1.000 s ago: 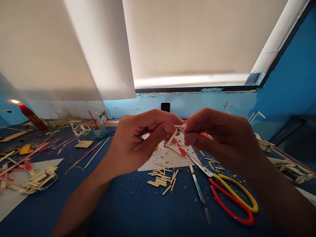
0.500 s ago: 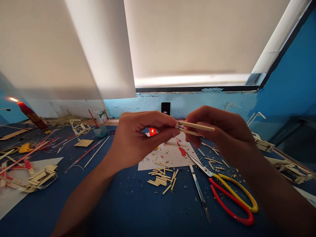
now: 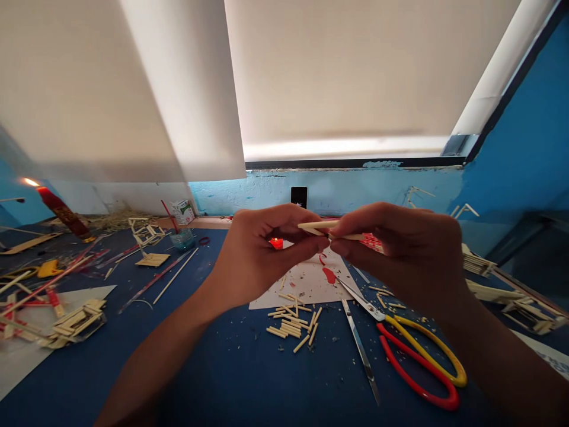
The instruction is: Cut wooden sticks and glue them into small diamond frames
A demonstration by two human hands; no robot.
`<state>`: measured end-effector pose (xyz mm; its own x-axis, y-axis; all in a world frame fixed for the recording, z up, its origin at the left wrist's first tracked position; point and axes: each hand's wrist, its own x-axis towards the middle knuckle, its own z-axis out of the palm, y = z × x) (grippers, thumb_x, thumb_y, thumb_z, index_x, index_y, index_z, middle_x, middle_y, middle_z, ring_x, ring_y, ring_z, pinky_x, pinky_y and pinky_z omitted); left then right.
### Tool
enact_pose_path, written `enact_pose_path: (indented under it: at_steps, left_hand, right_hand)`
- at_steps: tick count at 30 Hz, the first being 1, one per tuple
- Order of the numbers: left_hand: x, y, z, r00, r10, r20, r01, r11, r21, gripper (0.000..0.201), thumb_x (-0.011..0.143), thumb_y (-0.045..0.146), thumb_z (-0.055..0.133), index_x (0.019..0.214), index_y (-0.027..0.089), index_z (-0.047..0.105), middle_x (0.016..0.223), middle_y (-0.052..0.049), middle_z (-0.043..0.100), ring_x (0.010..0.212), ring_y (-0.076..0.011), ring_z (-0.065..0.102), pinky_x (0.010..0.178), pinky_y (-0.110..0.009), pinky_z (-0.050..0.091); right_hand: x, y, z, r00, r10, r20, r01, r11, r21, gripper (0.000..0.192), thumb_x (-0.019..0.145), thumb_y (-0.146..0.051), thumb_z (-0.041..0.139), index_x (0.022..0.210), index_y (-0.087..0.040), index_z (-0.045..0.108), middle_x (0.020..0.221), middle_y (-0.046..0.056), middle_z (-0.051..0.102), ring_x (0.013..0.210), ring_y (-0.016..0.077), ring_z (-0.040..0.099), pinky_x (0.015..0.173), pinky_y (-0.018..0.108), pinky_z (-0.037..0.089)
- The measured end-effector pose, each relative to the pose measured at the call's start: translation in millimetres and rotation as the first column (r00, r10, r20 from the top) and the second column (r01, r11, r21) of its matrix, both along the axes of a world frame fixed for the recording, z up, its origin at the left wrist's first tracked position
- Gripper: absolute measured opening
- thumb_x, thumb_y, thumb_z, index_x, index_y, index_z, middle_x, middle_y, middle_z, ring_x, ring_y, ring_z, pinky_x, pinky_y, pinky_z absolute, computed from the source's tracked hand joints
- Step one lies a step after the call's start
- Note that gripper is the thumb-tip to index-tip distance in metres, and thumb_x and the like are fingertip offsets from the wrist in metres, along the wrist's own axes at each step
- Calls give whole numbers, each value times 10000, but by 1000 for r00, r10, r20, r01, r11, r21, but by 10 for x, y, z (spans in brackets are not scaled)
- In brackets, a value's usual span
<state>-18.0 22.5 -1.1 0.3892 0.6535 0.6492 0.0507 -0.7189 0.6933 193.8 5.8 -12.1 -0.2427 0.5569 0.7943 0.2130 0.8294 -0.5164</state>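
Observation:
Thin pale wooden sticks (image 3: 317, 225) are pinched between both hands at chest height. My left hand (image 3: 262, 255) closes thumb and fingers on their left part. My right hand (image 3: 395, 249) grips their right part, its fingertips close to the left ones. How the sticks are joined is hidden by the fingers. Behind the hands, a red candle (image 3: 276, 244) glows, partly covered. Under them lies a white paper sheet (image 3: 267, 298) with red wax drips (image 3: 329, 274) and shavings. A pile of short cut sticks (image 3: 291, 326) rests in front of the sheet.
Scissors with red and yellow handles (image 3: 418, 356) and a slim metal blade (image 3: 361, 353) lie at right. Far left, a tall lit candle (image 3: 62, 210) leans. Stick structures (image 3: 80, 320) stand on both sides. A glass jar (image 3: 182, 239) and phone (image 3: 299, 197) are at the back.
The right hand has moved left, its fingertips now close to the left hand's. The upper stick, which pointed right, now shows its free end toward the left.

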Motion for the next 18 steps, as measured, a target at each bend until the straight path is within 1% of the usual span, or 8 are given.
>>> enact_pose_path:
  at_steps: [2, 7, 9, 11, 13, 15, 17, 18]
  left_hand:
    - [-9, 10, 1, 999, 36, -20, -35, 998, 58, 141, 844, 124, 816, 944, 223, 804, 821, 5, 813, 705, -179, 780, 658, -279, 665]
    - [-20, 35, -12, 992, 99, -80, -82, 978, 193, 126, 845, 128, 820, 922, 226, 801, 831, 11, 825, 701, -162, 778, 627, -240, 625]
    - [-22, 40, -15, 980, 166, -107, -131, 953, 274, 120, 845, 145, 828, 926, 228, 796, 798, 24, 815, 680, -141, 766, 612, -217, 600]
    - [-32, 49, -6, 960, 248, -127, -187, 911, 369, 117, 844, 167, 835, 931, 231, 789, 760, 34, 796, 651, -124, 741, 590, -206, 576]
    - [-58, 78, 18, 944, 310, -110, -240, 877, 416, 84, 862, 190, 818, 923, 232, 778, 755, 34, 777, 656, -125, 727, 598, -216, 582]
    - [-104, 140, 47, 934, 354, -58, -301, 861, 411, 60, 887, 193, 785, 923, 236, 762, 779, 26, 769, 685, -135, 730, 627, -232, 606]
    - [-171, 240, 69, 924, 383, -6, -352, 854, 383, 73, 913, 171, 743, 943, 238, 744, 806, 20, 770, 724, -142, 748, 676, -241, 628]
    - [-210, 300, 74, 919, 394, 15, -370, 850, 374, 86, 920, 160, 729, 954, 238, 739, 810, 19, 772, 732, -143, 756, 684, -242, 631]
  right_hand:
    - [13, 22, -2, 999, -18, 28, 17, 999, 39, 192, 862, -137, 819, 970, -289, 776, 883, -11, 798, 763, 183, 746, 612, 325, 611]
    - [37, -5, 19, 994, 53, 92, -60, 996, 68, 204, 880, -128, 797, 1014, -277, 762, 877, -33, 799, 755, 153, 745, 635, 296, 612]
    - [50, -14, 20, 993, 70, 100, -76, 995, 62, 228, 886, -102, 774, 1032, -276, 749, 888, -35, 790, 763, 140, 734, 665, 284, 604]
    - [67, 72, 11, 990, 105, 97, -107, 994, 11, 283, 905, -87, 721, 1116, -276, 716, 918, -22, 777, 776, 144, 722, 708, 300, 603]
    - [79, 320, -8, 995, 75, 69, -71, 995, -66, 339, 937, -98, 633, 1232, -263, 647, 932, -1, 753, 753, 152, 702, 719, 324, 603]
    - [69, 729, -44, 994, -108, 15, 109, 989, -98, 308, 979, -126, 539, 1264, -231, 595, 888, -2, 707, 699, 139, 665, 679, 305, 589]
    - [23, 1210, -105, 975, -219, 31, 221, 968, -118, 241, 1066, -226, 450, 1248, -172, 600, 911, 23, 686, 716, 139, 654, 643, 284, 569]
    - [-17, 1439, -147, 966, -246, 76, 254, 960, -119, 249, 1081, -294, 483, 1229, -152, 624, 987, 40, 694, 776, 148, 680, 687, 295, 584]
